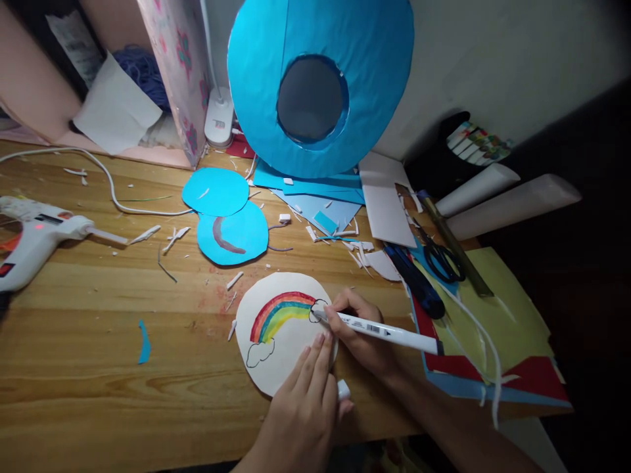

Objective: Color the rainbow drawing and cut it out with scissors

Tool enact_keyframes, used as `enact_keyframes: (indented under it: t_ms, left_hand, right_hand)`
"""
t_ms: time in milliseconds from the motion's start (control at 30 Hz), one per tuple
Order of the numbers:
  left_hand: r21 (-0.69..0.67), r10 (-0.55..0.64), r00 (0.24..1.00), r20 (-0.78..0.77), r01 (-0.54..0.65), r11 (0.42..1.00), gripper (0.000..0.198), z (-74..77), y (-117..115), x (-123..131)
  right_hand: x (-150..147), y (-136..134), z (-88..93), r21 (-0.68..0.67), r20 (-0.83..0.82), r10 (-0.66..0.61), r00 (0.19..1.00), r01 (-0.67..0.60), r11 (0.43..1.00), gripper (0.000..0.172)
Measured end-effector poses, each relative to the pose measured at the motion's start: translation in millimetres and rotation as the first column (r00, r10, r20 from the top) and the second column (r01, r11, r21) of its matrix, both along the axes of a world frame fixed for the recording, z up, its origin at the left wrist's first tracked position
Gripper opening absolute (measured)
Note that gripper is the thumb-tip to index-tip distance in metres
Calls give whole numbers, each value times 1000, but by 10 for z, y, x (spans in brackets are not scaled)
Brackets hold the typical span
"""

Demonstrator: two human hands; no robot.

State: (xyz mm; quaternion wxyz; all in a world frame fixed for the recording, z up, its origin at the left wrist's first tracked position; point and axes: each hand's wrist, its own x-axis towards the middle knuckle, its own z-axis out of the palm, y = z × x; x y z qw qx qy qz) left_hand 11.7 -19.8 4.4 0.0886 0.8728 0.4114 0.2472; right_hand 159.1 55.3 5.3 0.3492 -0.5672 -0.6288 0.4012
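Note:
A white paper disc (290, 358) lies on the desk, bearing a coloured rainbow with an outlined cloud at each end. In my right hand (362, 328) is a white marker (389, 334), its tip touching the disc at the cloud on the rainbow's right end. My left hand (308, 394) presses the disc's lower part with its fingers stretched flat. A white marker cap (344, 389) is held by the thumb of that hand. Just beyond the disc are two blue paper rounds (215, 190), the nearer one (246, 230) with a dark curved stroke.
At left lies a glue gun (37, 236). A large blue ring-shaped piece (256, 85) stands at the back. To the right are a box cutter (417, 282), scissors (444, 259), a ruler (458, 249) and coloured sheets (513, 309). White scraps litter the desk (98, 394).

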Motion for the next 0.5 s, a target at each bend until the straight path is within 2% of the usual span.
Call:
enact_keyframes:
  t_ms: [167,500]
  left_hand:
    - [16,5,1000,-2,-5,1000,31,-2,-1,-1]
    - [21,8,1000,1,-8,1000,34,10,12,12]
  right_hand:
    - [6,-5,32,-5,31,46,998,-46,999,21]
    - [-2,-5,54,8,35,14,999,-14,1000,19]
